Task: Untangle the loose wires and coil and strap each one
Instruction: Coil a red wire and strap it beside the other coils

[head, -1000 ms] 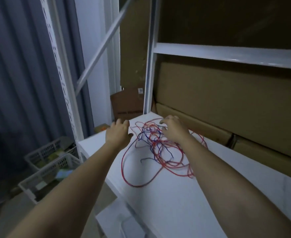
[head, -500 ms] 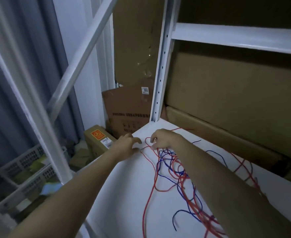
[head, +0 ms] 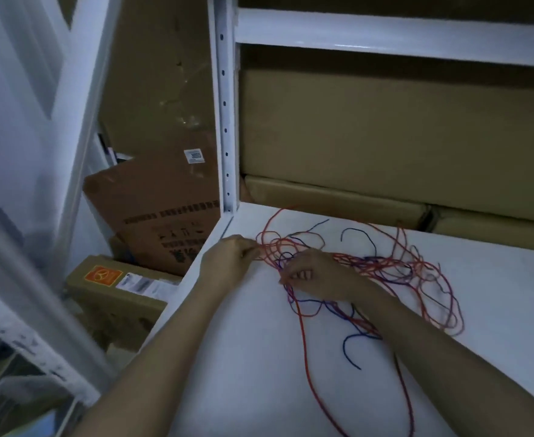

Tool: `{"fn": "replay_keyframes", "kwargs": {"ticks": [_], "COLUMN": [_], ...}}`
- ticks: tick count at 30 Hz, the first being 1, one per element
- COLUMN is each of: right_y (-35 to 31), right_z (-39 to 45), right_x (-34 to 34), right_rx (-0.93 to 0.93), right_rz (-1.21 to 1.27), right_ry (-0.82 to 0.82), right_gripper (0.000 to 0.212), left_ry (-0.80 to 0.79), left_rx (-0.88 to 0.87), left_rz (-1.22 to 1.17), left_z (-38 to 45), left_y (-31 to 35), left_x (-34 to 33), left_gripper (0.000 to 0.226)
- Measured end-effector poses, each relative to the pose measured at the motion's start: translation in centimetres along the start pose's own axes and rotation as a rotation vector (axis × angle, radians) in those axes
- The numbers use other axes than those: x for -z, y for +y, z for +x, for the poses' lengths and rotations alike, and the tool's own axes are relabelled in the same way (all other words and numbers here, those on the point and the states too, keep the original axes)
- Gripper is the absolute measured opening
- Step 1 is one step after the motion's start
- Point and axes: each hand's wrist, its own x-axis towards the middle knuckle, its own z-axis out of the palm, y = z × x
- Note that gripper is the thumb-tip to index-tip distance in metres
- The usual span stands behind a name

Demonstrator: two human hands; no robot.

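Wires: a tangle of red wires (head: 385,266) and blue wires (head: 358,234) lies spread across the white shelf (head: 259,357), from near its back left corner toward the right, with loose strands trailing to the front edge.
Left hand (head: 227,263): near the shelf's left edge, its grip pinching red strands at the left end of the tangle.
Right hand (head: 316,275): just beside the left, over the middle of the tangle, fingers curled, its grip pinching red and blue strands.
Upright post (head: 226,121): white, perforated, at the shelf's back left corner.
Cardboard boxes (head: 385,137): stacked behind the wires.
Floor boxes (head: 152,222): more cardboard left of the shelf, lower down.
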Motion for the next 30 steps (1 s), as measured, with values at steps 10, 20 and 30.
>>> {"fn": "replay_keyframes", "kwargs": {"ticks": [10,20,30], "right_y": [-2.5,-4.9,-3.1], "right_z": [-6.5,-7.2,-7.9], "right_x": [5.3,15.4,15.3], "right_rx": [-0.253,-0.125,-0.551], "right_rz": [0.491,0.074,-0.466], "right_ry": [0.537,0.931,0.529], "right_gripper": [0.015,0.008,0.048], "left_ry": [0.15,0.067,0.074], "left_rx": [-0.266,-0.205,-0.148], "left_rz": [-0.252,-0.343,-0.513], "left_z": [2.5,4.0,4.0], "left_y": [8.3,13.2,13.7], "left_x": [1.5,4.2,5.1], "left_gripper": [0.017,0.033,0.032]}}
